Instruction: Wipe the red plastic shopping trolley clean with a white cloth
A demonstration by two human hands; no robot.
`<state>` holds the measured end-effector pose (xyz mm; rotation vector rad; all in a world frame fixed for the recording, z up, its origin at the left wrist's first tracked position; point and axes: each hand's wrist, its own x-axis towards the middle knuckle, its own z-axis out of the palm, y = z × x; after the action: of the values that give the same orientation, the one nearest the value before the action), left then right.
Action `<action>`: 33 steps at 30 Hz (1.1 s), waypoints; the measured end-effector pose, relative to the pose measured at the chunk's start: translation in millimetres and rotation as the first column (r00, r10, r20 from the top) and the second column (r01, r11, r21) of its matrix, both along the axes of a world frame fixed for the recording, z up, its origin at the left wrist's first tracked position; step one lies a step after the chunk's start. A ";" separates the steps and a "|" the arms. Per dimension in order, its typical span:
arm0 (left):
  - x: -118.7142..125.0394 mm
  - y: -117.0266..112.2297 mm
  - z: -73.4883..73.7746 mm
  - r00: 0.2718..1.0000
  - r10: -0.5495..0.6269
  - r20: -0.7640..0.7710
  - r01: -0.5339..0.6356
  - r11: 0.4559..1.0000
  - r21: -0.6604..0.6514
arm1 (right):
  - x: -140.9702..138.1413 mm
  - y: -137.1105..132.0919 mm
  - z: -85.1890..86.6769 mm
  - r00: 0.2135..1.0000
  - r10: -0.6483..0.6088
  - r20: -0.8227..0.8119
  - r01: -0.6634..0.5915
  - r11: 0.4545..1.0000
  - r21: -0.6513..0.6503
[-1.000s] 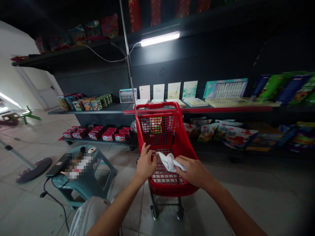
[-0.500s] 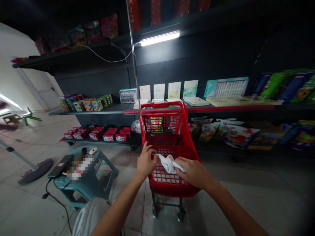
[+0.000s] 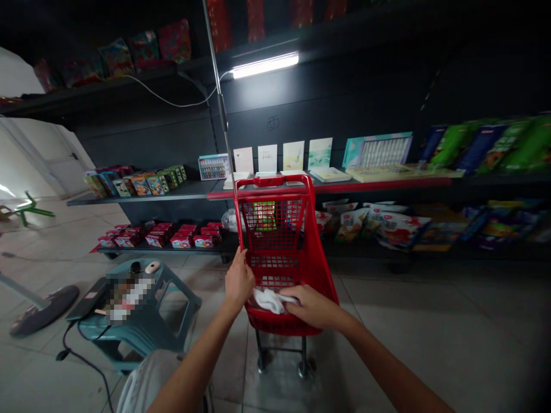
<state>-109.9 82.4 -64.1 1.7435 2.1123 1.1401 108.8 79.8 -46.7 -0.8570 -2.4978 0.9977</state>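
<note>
A red plastic shopping cart [image 3: 279, 229] with mesh walls stands on small wheels in front of me, and a green-and-yellow package [image 3: 264, 215] lies at its far end. My left hand [image 3: 238, 282] grips the cart's near left rim. My right hand [image 3: 310, 307] presses on a crumpled white cloth [image 3: 267, 301] and holds it against the basket's near end. Part of the cloth is hidden under that hand. The cart's wheels stand on the tiled floor [image 3: 279, 367].
Dark shelves [image 3: 142, 198] hold boxes, cards and snack bags beyond the cart. A metal pole [image 3: 219, 97] rises behind it. At left stand a teal stool [image 3: 172, 321] with blurred items on top, a round fan base [image 3: 43, 310] and a black cable [image 3: 81, 361].
The white cloth has moved down to the basket's near end with my right hand. My left hand has shifted onto the rim. The whole scene has slid left as the view turned.
</note>
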 end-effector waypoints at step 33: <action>-27.3 53.4 13.1 0.999 -0.020 -0.049 0.013 0.991 -0.136 | -58.9 45.2 -18.2 0.976 -0.174 -0.129 0.179 0.984 0.027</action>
<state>-137.1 135.9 -51.0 1.7414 2.1449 0.9343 49.9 125.0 -64.9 -0.9541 -2.2833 0.9115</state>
